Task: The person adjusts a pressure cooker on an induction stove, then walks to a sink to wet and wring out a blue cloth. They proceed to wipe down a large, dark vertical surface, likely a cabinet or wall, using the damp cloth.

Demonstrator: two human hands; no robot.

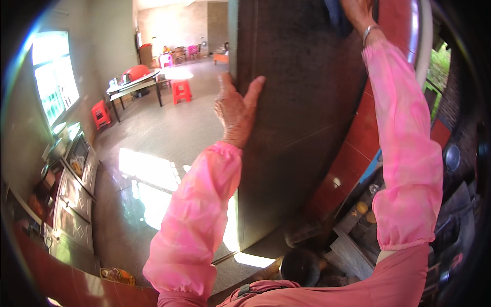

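A dark door panel (299, 115) stands upright before me, its edge beside my left hand (238, 107). The fingers of that hand are spread at the door's edge, the thumb lying against the dark face; it holds nothing. My right hand (358, 11) is raised at the top right, partly cut off by the picture's rim, near a dark blue cloth (339, 17) on the door. Whether it grips the cloth cannot be told. Pink sleeve covers are on both forearms, and a metal bangle (370, 32) is on the right wrist.
Beyond the door are a table (132, 86) and red plastic stools (181, 91). Cabinets (73, 195) line the left wall, with a bottle (117, 275) on the floor nearby. A dark round pot (300, 266) and loose boards (351, 255) lie low on the right, beside a red tiled wall (355, 153).
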